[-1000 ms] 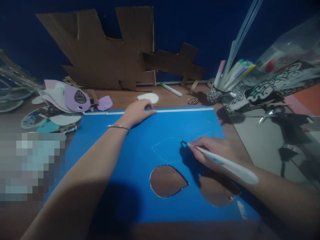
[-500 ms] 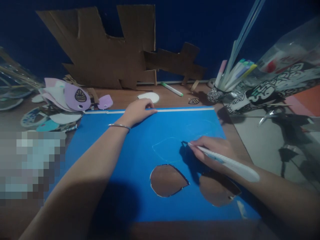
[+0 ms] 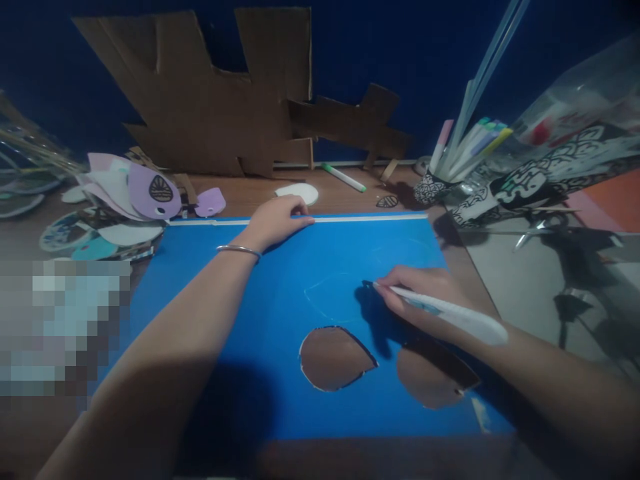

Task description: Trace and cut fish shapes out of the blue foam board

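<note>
A blue board [image 3: 270, 407] lies on the table, with two teardrop-shaped holes, the left hole [image 3: 336, 360] and the right hole [image 3: 433, 377], through which brown shows. Pale outlines of similar shapes are drawn above them. My right hand [image 3: 417, 293] grips a white-handled craft knife [image 3: 460, 321] like a pen. Its dark, thin tip is at the board beside the middle outline; whether it touches the surface I cannot tell. My left hand [image 3: 280, 220] rests on the board's far edge, thumb apart and fingers loosely bent, holding nothing. A silver bangle [image 3: 239, 250] circles that wrist.
Behind the board lie a white cut-out piece [image 3: 303, 193] and a green-and-white marker [image 3: 345, 178]. Brown cardboard [image 3: 215, 113] leans on the wall. Purple fish-like cut-outs [image 3: 150, 187] are at left. A patterned pen cup [image 3: 433, 190] and scissors [image 3: 537, 227] are at right.
My right hand has shifted slightly left and up with the craft knife, whose handle has moved the same way. My left hand stays in place on the board.
</note>
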